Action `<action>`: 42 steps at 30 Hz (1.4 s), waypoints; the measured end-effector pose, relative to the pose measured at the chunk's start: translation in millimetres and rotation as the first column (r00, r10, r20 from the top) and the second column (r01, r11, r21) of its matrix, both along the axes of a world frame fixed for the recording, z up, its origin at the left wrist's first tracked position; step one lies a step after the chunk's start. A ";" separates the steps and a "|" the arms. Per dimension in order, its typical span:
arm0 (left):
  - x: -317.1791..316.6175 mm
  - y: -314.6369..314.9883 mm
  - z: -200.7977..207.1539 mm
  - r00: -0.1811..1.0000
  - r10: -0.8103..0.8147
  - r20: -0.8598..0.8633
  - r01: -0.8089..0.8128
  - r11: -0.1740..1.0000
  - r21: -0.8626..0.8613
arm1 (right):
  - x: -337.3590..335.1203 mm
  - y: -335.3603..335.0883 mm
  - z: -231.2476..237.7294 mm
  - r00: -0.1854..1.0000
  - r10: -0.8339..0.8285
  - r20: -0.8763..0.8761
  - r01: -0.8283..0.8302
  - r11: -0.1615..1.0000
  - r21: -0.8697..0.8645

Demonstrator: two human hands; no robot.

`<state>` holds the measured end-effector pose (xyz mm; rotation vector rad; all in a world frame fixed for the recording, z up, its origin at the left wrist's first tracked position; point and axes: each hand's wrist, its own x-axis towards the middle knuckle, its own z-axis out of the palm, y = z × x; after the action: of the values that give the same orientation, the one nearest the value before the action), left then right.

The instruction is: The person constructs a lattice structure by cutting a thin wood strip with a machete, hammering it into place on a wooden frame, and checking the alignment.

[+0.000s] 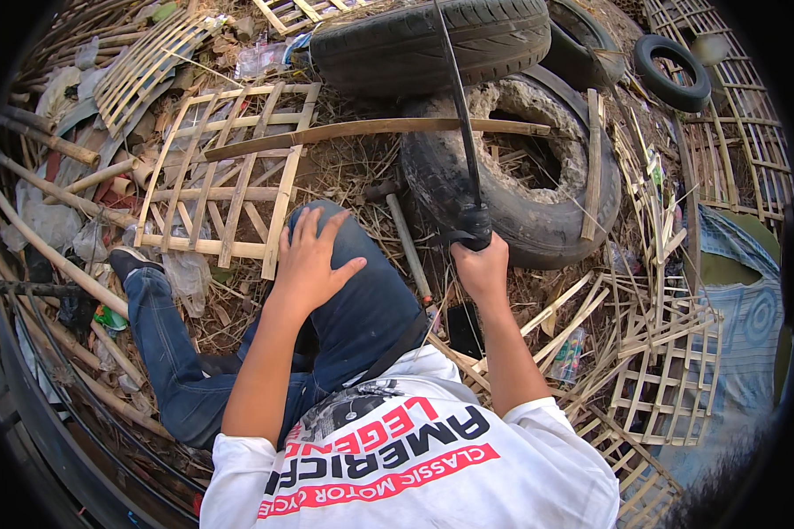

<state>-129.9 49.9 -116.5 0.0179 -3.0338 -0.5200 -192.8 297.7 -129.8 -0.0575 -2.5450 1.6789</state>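
My right hand (483, 269) is closed around the black handle of a long machete (460, 106). Its dark, narrow blade points away from me and rises past the tyres. My left hand (313, 264) lies on my bent knee with the fingers spread, holding nothing. Beyond my knee, a long bamboo strip (353, 130) stretches from a bamboo lattice (212, 194) across a big tyre (547, 236) with a rough, crusted inner ring. The blade crosses the strip in view; whether they touch I cannot tell. A hammer (406, 242) lies on the ground between my knee and that tyre.
Another tyre (432, 51) rests at the back of the big one, and a small tyre (672, 72) lies far right. Bamboo poles (62, 198) and litter crowd the left. Split strips and a woven lattice (670, 379) lie right, beside blue cloth (750, 339).
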 end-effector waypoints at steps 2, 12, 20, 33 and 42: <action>-24.6 -16.4 -60.6 0.994 0.030 0.107 -0.021 0.996 -0.092 | -3.3 -5.9 -7.1 0.998 0.002 0.060 -0.002 1.000 -0.002; -45.1 -27.5 -105.4 0.987 0.042 -0.156 -0.031 0.997 0.075 | 7.8 23.8 -100.0 0.978 -0.147 0.149 0.127 0.982 0.137; -135.6 -20.9 -23.0 0.903 -0.251 -0.348 0.222 0.968 -0.120 | 9.7 18.2 -109.7 0.980 -0.138 0.145 0.132 0.990 0.046; -169.7 -33.5 -49.1 0.918 -0.321 -0.232 0.273 0.937 -0.217 | 10.1 9.6 -114.6 0.968 -0.119 0.220 0.130 0.991 -0.036; -168.8 -30.2 -64.8 0.807 -0.341 -0.482 0.269 0.939 -0.215 | 20.6 7.9 -67.5 0.909 -0.061 0.413 0.118 0.987 -0.114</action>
<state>-298.7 19.7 -181.3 -0.5401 -2.5346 -0.2690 -172.2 305.6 -197.3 -0.5882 -2.6420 1.9778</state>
